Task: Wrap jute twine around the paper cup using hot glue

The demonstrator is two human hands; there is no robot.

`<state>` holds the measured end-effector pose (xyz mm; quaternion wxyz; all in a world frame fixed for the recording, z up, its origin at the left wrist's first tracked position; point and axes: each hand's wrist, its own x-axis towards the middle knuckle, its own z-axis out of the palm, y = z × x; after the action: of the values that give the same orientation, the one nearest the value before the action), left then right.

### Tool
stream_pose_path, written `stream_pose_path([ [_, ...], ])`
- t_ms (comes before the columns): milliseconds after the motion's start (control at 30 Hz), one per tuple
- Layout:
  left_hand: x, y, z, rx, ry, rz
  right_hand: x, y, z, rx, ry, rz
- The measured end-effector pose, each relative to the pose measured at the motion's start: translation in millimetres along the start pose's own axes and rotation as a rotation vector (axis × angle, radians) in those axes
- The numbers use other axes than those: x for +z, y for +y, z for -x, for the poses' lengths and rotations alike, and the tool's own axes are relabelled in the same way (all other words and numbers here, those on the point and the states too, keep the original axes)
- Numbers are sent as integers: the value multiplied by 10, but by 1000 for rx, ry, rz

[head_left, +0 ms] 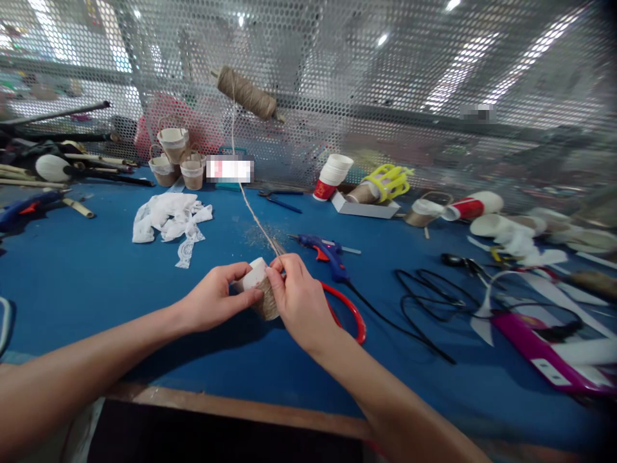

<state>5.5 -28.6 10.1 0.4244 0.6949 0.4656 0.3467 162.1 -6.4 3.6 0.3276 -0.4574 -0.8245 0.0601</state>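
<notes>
My left hand grips a white paper cup lying on its side, its lower part wrapped in brown twine. My right hand closes on the same cup from the right, fingertips pinching the twine strand where it meets the cup. The strand runs up and back to a twine spool hung on the mesh wall. Both hands are held just above the blue table, near its front edge.
A blue glue gun and a red ring lie right of my hands, with black cables beyond. White lace lies at the left. Finished twine cups, stacked cups, scissors and a pink tray surround.
</notes>
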Motion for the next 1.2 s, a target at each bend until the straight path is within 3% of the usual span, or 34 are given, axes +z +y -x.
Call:
stream_pose_path([
  [267, 26, -8, 6, -40, 10, 31, 25, 10, 8, -24, -8, -35],
  [500, 5, 64, 1, -115, -41, 233, 62, 13, 9, -113, 57, 41],
  [833, 9, 8, 5, -66, -43, 182, 54, 11, 16, 4, 1, -91],
  [1200, -2, 14, -25, -100, -29, 287, 69, -17, 38, -168, 67, 95],
])
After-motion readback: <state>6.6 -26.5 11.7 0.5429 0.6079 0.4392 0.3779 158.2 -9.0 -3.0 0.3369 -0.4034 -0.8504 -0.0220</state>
